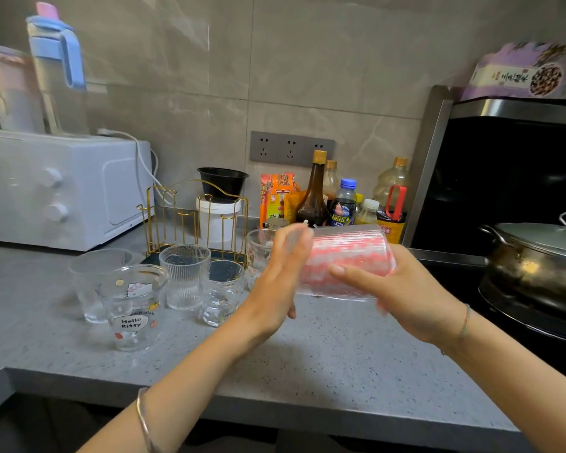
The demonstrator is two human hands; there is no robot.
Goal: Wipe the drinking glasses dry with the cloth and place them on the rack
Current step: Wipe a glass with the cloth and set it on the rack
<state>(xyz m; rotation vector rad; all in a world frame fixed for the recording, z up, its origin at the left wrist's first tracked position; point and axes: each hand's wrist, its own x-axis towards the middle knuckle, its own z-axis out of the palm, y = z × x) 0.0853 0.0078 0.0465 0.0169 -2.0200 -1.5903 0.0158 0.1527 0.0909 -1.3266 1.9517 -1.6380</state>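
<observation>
A ribbed drinking glass lies on its side in the air above the counter, with a pink-and-white cloth stuffed inside it. My right hand grips its base end. My left hand lies against its open mouth, fingers stretched and blurred. The gold wire rack stands empty behind, to the left. In front of the rack stand a Hello Kitty glass, a tall ribbed glass, a small printed glass and a plain glass. One more glass is partly hidden behind my left hand.
A white oven sits at the back left. A white tub with a black bowl stands behind the rack. Sauce bottles line the wall. A lidded pot rests on the stove at the right. The counter's front edge runs below my arms.
</observation>
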